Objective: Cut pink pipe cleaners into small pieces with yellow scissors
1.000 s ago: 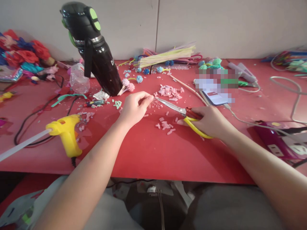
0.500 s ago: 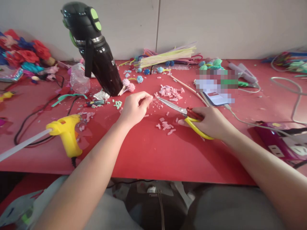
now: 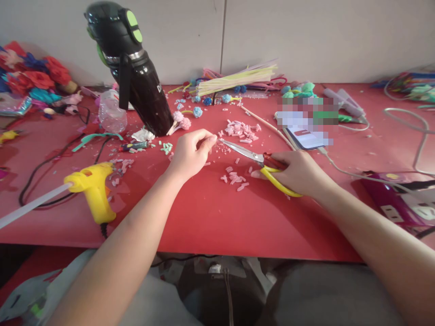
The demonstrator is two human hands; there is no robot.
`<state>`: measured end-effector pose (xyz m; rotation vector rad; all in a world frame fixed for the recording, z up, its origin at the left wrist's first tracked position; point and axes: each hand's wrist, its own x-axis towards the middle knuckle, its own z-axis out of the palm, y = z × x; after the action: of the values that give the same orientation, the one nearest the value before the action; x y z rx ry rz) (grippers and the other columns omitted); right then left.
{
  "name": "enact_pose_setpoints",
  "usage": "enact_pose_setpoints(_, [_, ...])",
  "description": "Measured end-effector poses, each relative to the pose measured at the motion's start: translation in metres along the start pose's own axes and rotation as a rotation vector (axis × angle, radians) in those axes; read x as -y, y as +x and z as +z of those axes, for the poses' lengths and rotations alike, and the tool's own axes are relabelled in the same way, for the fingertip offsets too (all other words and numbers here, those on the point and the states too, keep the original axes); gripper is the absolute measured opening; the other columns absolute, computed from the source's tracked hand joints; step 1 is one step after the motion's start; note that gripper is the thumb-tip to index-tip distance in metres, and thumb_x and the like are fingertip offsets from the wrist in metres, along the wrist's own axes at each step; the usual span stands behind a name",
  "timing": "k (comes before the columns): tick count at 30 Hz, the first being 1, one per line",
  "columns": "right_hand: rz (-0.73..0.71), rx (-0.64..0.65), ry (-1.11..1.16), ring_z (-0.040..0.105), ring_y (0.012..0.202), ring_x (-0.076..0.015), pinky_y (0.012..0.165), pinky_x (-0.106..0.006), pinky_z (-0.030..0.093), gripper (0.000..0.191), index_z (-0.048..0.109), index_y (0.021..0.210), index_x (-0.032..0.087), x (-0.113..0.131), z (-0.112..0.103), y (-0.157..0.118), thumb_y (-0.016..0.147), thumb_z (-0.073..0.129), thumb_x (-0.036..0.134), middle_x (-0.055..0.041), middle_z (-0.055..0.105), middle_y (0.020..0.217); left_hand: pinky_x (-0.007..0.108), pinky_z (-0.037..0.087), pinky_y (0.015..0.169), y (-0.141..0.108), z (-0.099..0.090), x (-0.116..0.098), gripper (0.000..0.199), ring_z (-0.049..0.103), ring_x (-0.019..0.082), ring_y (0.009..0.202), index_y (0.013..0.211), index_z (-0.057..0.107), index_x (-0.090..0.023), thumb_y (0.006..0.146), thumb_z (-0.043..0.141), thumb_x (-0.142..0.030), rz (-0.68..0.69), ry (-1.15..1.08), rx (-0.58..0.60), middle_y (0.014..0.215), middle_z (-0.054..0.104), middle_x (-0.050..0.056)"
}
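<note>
Thumb and fingertips of my left hand [image 3: 193, 153] are pinched together above the red table [image 3: 204, 217]; something tiny may be between them, too small to make out. My right hand [image 3: 301, 174] is wrapped round the red and yellow handles of the scissors [image 3: 249, 154]. The blades look closed or nearly so, and their tip is just right of my left fingertips. Behind the blades lies a pile of short pink pieces [image 3: 239, 130], with a smaller group of pink pieces [image 3: 234, 176] in front of them.
A black bottle [image 3: 139, 86] stands behind my left hand. At the left lies a yellow glue gun [image 3: 93, 185] with a cord. A phone [image 3: 304, 136] and cable are beyond my right hand, a purple power strip [image 3: 384, 194] at the right, pipe cleaners [image 3: 238, 80] at the back.
The scissors' tip has shifted slightly left, closer to my left fingertips. My left hand has hardly moved.
</note>
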<state>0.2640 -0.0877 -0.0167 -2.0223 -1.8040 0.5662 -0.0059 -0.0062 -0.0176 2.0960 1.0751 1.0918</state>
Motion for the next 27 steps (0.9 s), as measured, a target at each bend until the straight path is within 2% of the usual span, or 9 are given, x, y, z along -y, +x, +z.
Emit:
enact_pose_setpoints(6, [0.006,0.011,-0.005,0.03,0.063,-0.015,0.056,-0.034,0.025,0.088,0.034,0.064,0.026,-0.0022,-0.0005,-0.0003,0.059,0.065,0.108,0.0028,0.03,0.061,0.032,0.044,0.064,0.0002,0.0002,0.0003,0.031,0.056,0.017,0.065,0.077,0.061,-0.022,0.104,0.061,-0.037,-0.013,0.01,-0.001,0.068,0.064,0.0])
enact_pose_setpoints(11, [-0.017,0.043,-0.009,0.031,0.063,-0.016,0.056,-0.035,0.026,0.081,0.038,0.066,0.027,-0.0061,-0.0009,-0.0007,0.067,0.07,0.101,0.0017,0.033,0.063,0.032,0.043,0.064,0.0003,-0.0001,0.0,0.03,0.054,0.017,0.066,0.076,0.059,-0.022,0.104,0.06,-0.033,-0.02,0.022,-0.008,0.067,0.061,0.0])
enact_pose_setpoints(21, [-0.016,0.005,-0.001,0.028,0.065,-0.0144,0.058,-0.036,0.026,0.092,0.033,0.062,0.025,-0.0015,-0.0003,-0.0014,0.057,0.06,0.113,0.0029,0.03,0.061,0.032,0.042,0.064,-0.0005,0.0017,0.0017,0.031,0.055,0.017,0.066,0.076,0.057,-0.022,0.105,0.058,-0.034,-0.036,0.018,0.002,0.068,0.061,0.0])
enact_pose_setpoints(27, [-0.009,0.011,-0.005,0.029,0.065,-0.0165,0.057,-0.036,0.026,0.085,0.034,0.063,0.026,-0.0043,0.0014,0.001,0.065,0.07,0.103,0.0011,0.031,0.064,0.032,0.041,0.062,-0.0014,0.0034,0.001,0.034,0.053,0.016,0.064,0.074,0.056,-0.023,0.105,0.058,-0.035,-0.039,-0.005,-0.001,0.067,0.06,0.0])
